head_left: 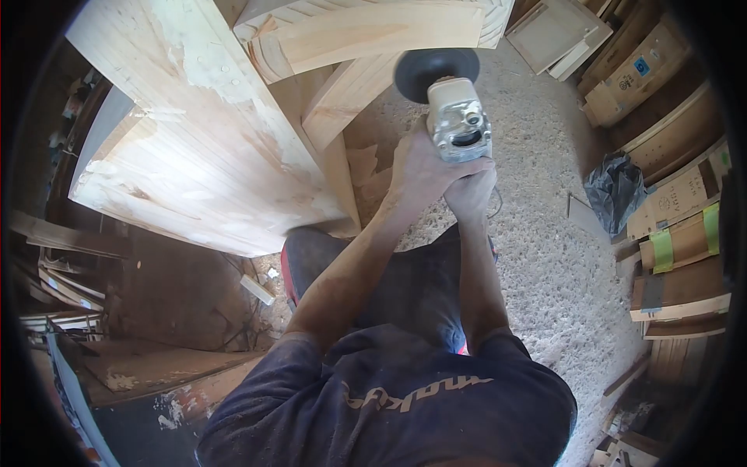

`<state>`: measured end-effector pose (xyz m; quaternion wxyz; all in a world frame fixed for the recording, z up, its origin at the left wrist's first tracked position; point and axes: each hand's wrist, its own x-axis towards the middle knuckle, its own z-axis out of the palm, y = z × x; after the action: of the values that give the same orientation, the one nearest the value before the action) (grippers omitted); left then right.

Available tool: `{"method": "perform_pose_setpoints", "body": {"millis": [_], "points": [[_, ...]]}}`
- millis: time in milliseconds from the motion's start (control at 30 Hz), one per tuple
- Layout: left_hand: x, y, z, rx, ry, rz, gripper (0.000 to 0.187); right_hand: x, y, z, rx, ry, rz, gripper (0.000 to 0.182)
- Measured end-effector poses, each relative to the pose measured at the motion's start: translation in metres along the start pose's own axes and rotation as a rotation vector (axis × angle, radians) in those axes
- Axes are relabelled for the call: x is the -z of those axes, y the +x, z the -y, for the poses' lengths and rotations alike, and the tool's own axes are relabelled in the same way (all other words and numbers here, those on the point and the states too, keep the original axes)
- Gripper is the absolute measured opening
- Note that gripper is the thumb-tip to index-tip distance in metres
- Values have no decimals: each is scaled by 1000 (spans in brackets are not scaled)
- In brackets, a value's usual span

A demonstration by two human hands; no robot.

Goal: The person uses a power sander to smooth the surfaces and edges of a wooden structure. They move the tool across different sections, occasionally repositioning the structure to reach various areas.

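Both my hands are closed around an angle grinder [457,109] with a dark round disc [420,74] at its far end. My left hand [416,163] grips the side of its body. My right hand [472,187] wraps the near end, close against the left. The disc is right beside the lower edge of a curved pale wooden piece [381,39]; whether it touches cannot be made out. That piece belongs to a large wooden structure, with a broad panel [210,124] at the left and a slanted brace [342,101] beneath. My fingers are partly hidden by the tool.
Dust and shavings cover the floor [545,233]. Stacked boards and wooden boxes [677,202] line the right side, with a black plastic bag [615,191] against them. Flat panels [552,35] lie at the upper right. A small wood offcut [257,289] lies left of my legs.
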<state>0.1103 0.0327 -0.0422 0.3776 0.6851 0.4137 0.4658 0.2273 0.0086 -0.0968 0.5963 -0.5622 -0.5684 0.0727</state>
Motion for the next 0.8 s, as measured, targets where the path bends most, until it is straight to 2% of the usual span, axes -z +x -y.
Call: {"method": "perform_pose_setpoints", "body": {"millis": [33,100,133,167,233,300,333,367,467,533,667,800], "points": [[0,-1,-10,61,34,69,70,1,-8,-13,0,2,1,67],[-2,-3,-19,114,72,127,73,0,-20,-41,282,8,-22,56],[-5,-18,-19,128,140,104,80,-2,-40,-23,226,128,-75,47],[-9,-31,-15,136,208,82,88,-2,-48,-21,218,139,-73,47],[-9,-60,1,151,196,42,86,-5,-72,-18,50,241,37,48],[7,-82,8,237,-20,88,68,-10,-95,-17,-83,353,57,51],[17,-97,11,219,-27,79,60,-10,-107,-16,-198,443,81,55],[27,-111,14,239,1,79,60,-11,-118,-14,-311,533,106,58],[63,-143,20,328,-35,108,51,-19,-135,-4,-313,523,120,60],[86,-156,22,489,-57,209,40,-22,-136,-1,-290,484,128,61],[106,-185,45,525,-28,192,44,-28,-131,19,-249,497,204,66],[108,-193,45,445,-189,176,59,-38,-129,54,-211,618,238,64]]}}
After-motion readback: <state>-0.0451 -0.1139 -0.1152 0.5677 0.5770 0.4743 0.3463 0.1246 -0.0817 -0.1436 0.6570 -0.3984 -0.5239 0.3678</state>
